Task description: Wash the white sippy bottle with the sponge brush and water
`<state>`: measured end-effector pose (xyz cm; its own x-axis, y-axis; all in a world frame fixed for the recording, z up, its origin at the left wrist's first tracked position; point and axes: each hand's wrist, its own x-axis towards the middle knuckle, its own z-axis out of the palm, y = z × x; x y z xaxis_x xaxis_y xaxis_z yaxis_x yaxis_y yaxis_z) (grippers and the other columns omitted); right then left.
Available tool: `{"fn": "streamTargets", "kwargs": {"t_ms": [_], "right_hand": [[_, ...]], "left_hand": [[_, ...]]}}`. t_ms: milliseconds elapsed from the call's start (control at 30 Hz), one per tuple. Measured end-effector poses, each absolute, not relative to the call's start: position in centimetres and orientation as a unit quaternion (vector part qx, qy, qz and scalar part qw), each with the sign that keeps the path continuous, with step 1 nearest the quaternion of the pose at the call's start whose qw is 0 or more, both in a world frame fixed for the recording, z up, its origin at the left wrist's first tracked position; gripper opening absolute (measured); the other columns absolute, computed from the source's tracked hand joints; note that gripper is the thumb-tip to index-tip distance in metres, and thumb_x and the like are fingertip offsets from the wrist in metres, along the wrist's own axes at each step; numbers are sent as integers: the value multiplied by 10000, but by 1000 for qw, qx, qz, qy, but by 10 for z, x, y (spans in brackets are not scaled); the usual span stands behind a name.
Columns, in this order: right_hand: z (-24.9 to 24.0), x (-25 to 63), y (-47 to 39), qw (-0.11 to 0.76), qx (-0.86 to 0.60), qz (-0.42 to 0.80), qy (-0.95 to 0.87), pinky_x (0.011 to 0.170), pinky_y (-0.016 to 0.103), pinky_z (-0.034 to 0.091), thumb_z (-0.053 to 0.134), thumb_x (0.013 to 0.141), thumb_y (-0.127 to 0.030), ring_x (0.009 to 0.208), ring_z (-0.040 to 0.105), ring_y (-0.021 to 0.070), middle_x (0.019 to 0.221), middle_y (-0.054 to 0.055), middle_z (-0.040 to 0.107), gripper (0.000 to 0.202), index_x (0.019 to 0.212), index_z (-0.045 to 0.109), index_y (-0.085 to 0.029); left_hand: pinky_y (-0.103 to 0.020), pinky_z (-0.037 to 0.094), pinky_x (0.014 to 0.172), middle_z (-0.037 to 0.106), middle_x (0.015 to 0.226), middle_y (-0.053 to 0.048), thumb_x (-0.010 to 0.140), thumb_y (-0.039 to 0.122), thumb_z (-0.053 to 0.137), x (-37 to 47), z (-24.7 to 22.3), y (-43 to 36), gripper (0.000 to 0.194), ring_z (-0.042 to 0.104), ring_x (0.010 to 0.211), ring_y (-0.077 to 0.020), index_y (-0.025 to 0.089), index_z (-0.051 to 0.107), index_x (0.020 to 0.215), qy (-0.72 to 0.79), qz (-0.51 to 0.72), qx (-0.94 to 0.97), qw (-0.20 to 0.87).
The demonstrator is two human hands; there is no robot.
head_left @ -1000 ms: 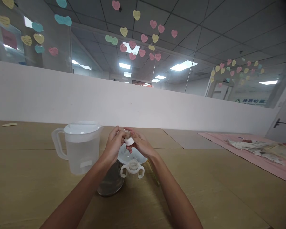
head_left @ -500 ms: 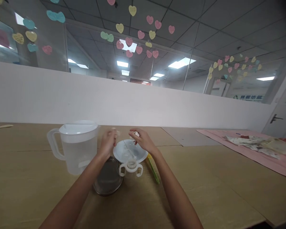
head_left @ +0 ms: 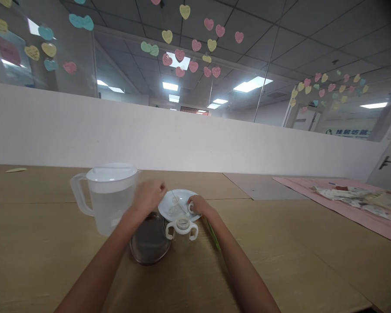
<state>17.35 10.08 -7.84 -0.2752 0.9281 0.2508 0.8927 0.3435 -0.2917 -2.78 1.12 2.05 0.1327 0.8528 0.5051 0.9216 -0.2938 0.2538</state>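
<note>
A white bowl with small clear parts inside stands in the middle of the table. My right hand is closed round a small white ring-shaped part at the bowl's right rim. My left hand, blurred, is raised at the bowl's left with its fingers pressed together; what they hold, if anything, is too small to tell. In front of the bowl stands a clear bottle with two white handles. A dark oval metal tray lies to its left, under my left forearm.
A lidded translucent pitcher of water stands left. A green, slim object lies beside my right forearm. On the far right, a pink cloth bears crumpled packaging. A white wall bounds the table's back.
My right hand has moved down to the bowl's right rim with the white part. My left hand has shifted slightly right. The view has shifted a little.
</note>
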Motion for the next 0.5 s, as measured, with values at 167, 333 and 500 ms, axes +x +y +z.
{"fn": "streamTargets", "kwargs": {"t_ms": [167,333,500], "right_hand": [[-67,181,101,254,-573,27,-779,741,226,381,520,704,-90,857,572,158,925,68,656,236,883,657,-160],[-60,208,93,348,-587,8,-732,706,233,389,366,808,-164,805,580,150,889,71,655,300,968,619,-154],[-93,245,84,456,-623,84,-630,645,227,406,371,784,-230,680,594,141,748,38,655,302,925,628,-156]], "left_hand": [[-276,372,601,675,874,-52,800,417,383,-83,76,-28,321,581,782,-243,227,641,821,-650,-416,-617,152],[-325,396,608,635,841,-127,848,448,208,-142,75,-31,500,569,780,-284,159,610,919,-792,-364,-465,153],[-377,422,626,606,966,-201,815,584,159,-169,54,-15,656,569,855,-362,115,452,1168,-825,-298,-476,60]]}}
